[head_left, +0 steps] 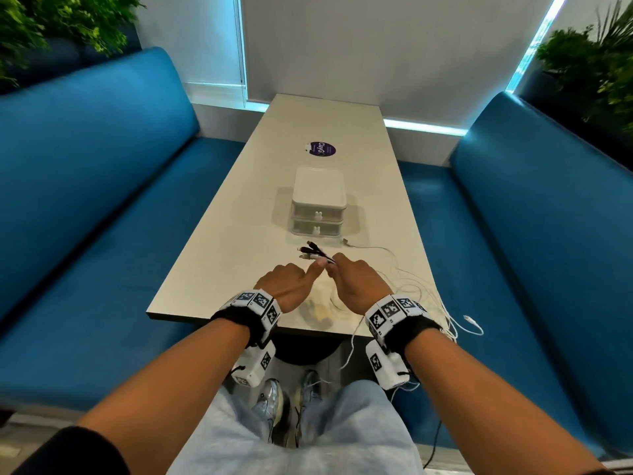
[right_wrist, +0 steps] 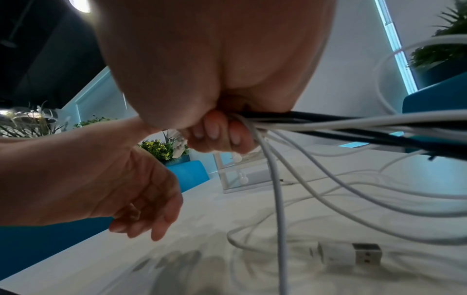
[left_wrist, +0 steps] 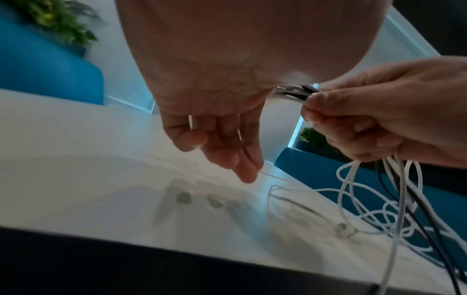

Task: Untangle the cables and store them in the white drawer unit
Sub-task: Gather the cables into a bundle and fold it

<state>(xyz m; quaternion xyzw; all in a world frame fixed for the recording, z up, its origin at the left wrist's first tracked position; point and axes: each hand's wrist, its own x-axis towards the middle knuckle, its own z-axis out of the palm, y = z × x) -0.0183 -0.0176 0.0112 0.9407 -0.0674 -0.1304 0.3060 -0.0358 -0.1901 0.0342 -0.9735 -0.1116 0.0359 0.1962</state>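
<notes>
Two bare hands work above the near end of the table (head_left: 219, 207): the left hand (head_left: 287, 284), its grip loose, fingers hanging relaxed, thumb reaching to the cables (right_wrist: 328, 121); the right hand (head_left: 356, 281) closed around that black-and-white bundle, its loops trailing over the table's right edge. Beyond stands the white drawer unit (head_left: 318, 200), both drawers shut.

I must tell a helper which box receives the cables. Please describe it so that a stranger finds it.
On the long pale table between the blue benches stands the white drawer unit, beyond the hands. Nothing else there is box-shaped; both its stacked drawers are closed.
</notes>
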